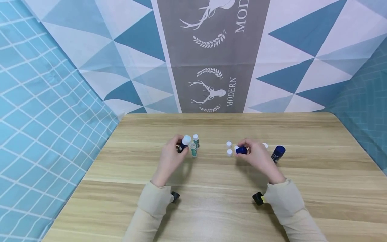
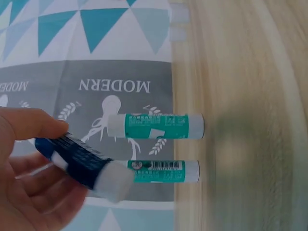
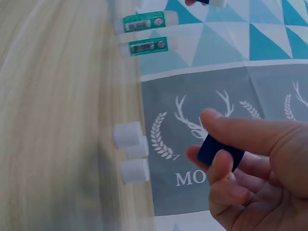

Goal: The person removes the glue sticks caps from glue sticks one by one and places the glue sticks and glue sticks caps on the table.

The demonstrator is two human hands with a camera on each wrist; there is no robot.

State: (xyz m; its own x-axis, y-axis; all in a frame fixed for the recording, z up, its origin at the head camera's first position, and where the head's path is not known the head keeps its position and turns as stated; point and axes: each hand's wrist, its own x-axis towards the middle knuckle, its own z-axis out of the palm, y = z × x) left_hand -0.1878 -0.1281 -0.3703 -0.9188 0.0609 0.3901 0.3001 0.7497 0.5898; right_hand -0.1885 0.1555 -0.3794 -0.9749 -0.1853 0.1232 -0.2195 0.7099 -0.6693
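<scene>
My left hand (image 1: 171, 155) grips a dark blue glue stick (image 2: 77, 161) between thumb and fingers, tilted, its whitish end pointing up and away from the palm. Just to its right, two green glue sticks (image 1: 194, 151) stand upright on the table, close together. In my right hand (image 1: 257, 154), thumb and fingertips pinch a dark blue cap (image 3: 216, 151) above the table. Small white caps (image 1: 229, 153) sit right beside those fingertips, one partly hidden by the blue cap. Another dark blue glue stick (image 1: 278, 153) stands to the right of the right hand, its lower part partly covered by the wrist.
A further white piece (image 1: 265, 145) shows behind the right hand. The wooden table (image 1: 211, 208) runs back to a patterned cloth (image 1: 216, 57) hanging behind it. Blue cloths hang at both sides. A black wrist device (image 1: 258, 198) juts from the right sleeve, another from the left.
</scene>
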